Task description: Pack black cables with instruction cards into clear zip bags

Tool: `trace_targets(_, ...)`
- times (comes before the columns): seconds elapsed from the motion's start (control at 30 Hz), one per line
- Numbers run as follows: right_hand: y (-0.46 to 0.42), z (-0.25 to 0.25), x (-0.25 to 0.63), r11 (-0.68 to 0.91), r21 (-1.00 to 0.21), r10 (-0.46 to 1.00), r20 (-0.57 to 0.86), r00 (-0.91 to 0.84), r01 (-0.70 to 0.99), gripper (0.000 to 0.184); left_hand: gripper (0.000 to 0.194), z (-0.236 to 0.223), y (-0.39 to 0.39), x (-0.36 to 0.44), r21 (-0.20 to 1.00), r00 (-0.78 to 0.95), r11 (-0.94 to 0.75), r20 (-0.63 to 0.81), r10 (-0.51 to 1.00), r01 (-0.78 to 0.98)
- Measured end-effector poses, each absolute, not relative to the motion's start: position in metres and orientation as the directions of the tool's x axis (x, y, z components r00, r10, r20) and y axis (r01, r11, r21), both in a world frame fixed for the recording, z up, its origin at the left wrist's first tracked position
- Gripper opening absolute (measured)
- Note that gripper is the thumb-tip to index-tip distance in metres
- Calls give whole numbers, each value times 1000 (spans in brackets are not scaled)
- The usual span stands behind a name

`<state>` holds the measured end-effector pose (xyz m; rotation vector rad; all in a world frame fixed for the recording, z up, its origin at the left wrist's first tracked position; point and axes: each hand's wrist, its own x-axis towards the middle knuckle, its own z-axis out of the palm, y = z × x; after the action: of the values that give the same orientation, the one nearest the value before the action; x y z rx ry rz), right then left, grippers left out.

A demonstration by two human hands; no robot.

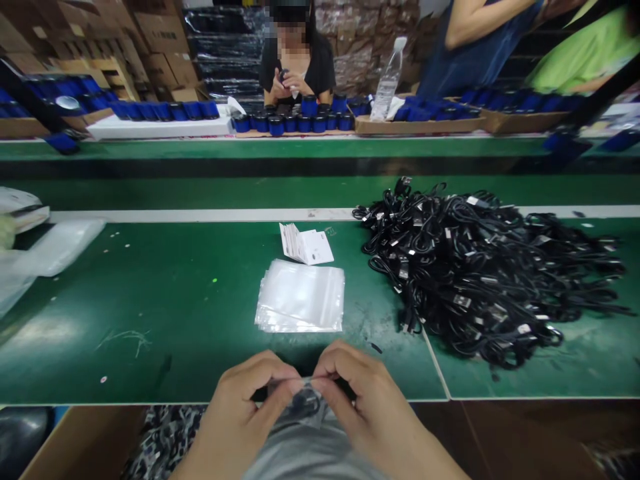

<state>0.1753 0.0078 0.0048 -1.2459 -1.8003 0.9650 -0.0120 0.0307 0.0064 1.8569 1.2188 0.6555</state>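
Note:
At the table's front edge my left hand [260, 390] and my right hand [353, 383] meet, each pinching the upper edge of a clear plastic bag [306, 403]. Something dark, perhaps a coiled cable, shows through the bag, partly hidden by my fingers. Just beyond my hands lies a stack of clear plastic bags [303, 297]. Behind that stack sit folded white paper leaflets [307, 245], some standing on edge. To the right spreads a large heap of black USB cables [465, 267], bundled in loops.
Crumpled plastic packaging [65, 243] lies at the left. Across the green table [175, 287], blue-and-black jars [300, 123] line a far ledge, with a plastic bottle [389, 80] among them. A co-worker [297, 60] sits opposite. Below the front edge is a box of packed bags [163, 443].

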Motion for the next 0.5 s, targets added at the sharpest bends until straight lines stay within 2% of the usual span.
trace_targets(0.1, 7, 6, 172, 318, -843, 936, 208, -283, 433, 12, 19, 6, 27, -17, 804, 408, -227, -21, 913, 550)
trace_targets(0.23, 5, 3, 165, 319, -828, 932, 185, -313, 461, 12, 17, 3, 22, -22, 792, 438, -237, -41, 898, 562)
trace_targets(0.37, 2, -4, 151, 392, -779, 906, 237, -350, 490, 14, 22, 2, 16, -32, 771, 439, -284, 7, 899, 570)
trace_targets(0.43, 6, -5, 146, 484, -696, 869, 311, -384, 531, 17, 23, 2, 11, -45, 763, 448, -292, 4, 894, 577)
trace_targets(0.5, 16, -4, 146, 557, -528, 829, 392, -398, 641, 16, 19, 0, 5, -68, 758, 393, -240, -24, 919, 607)
